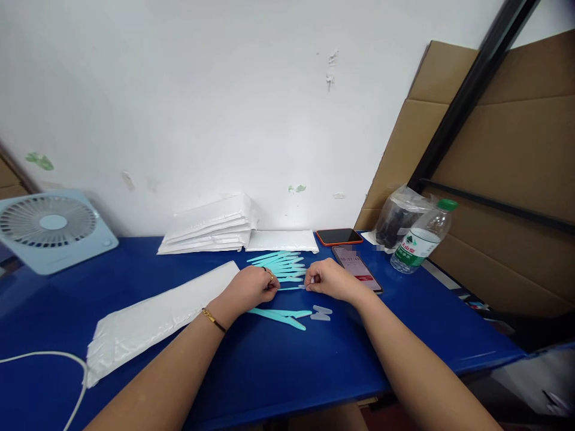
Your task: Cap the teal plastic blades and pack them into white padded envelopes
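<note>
One slim turquoise tool (pixel 290 289) lies about level between the two hands, over the middle of the blue table (pixel 287 383). Its left part is pinched in the left hand (pixel 255 286), whose fingers are curled narrow around it. At its right end, the right hand (pixel 330 278) has thumb and fingertips drawn close together on a small clear cap (pixel 302 287); the exact contact is too small to make out. Just beyond is a fanned pile of similar turquoise tools (pixel 279 262), while a few nearer turquoise tools (pixel 281 315) lie on the near side, beside loose clear caps (pixel 320 317) to their right. A long white packet (pixel 166 317) rests left of the hands, and a stack of white packets (pixel 206 230) stands far off by the wall. On the right are a lit phone (pixel 353 263), partly behind the right hand, and a green-capped bottle (pixel 417 245); a pale blue fan (pixel 56 230) sits far left.
</note>
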{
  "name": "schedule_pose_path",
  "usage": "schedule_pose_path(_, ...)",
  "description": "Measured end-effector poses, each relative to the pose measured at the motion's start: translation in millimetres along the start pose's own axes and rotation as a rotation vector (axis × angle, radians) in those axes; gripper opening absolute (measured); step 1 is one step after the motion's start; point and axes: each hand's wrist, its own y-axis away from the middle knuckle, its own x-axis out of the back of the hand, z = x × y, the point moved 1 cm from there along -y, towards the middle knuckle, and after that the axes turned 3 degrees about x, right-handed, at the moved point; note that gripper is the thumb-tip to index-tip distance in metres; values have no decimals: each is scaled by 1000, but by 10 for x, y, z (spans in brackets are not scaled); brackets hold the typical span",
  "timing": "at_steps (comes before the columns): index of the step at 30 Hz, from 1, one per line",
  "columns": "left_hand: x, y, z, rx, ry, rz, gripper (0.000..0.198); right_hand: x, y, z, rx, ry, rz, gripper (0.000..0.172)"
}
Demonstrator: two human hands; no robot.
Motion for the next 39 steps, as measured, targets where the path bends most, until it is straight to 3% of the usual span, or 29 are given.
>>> schedule_pose_path(8,-17,-42,-30,12,4,7,18,-118,-129,-121,74,21,65,9)
schedule_pose_path(11,-18,-70,-28,71,-26,34,20,-111,-156,-143,25,11,96,11)
schedule_pose_path(15,56,-47,9,173,8,105,19,85,-45,-101,-118,-55,156,17)
schedule_pose_path(17,110,-7,41,198,94,70,19,210,57,-72,-154,-130,27,21)
schedule_pose_path(20,153,53,85,170,262,-88,20,305,175,-52,-155,-207,-258,29)
schedule_pose_path(23,129,70,88,152,346,-231,19,261,185,-47,-157,-200,-372,27)
schedule_pose_path(29,96,46,78,141,177,-68,16,132,95,-24,-180,-114,-228,14)
schedule_pose_path(34,89,62,144,97,238,-202,20,130,108,-32,-197,-88,-221,13)
schedule_pose_path(39,78,36,136,87,90,-65,19,137,105,-66,-185,-47,-155,10)
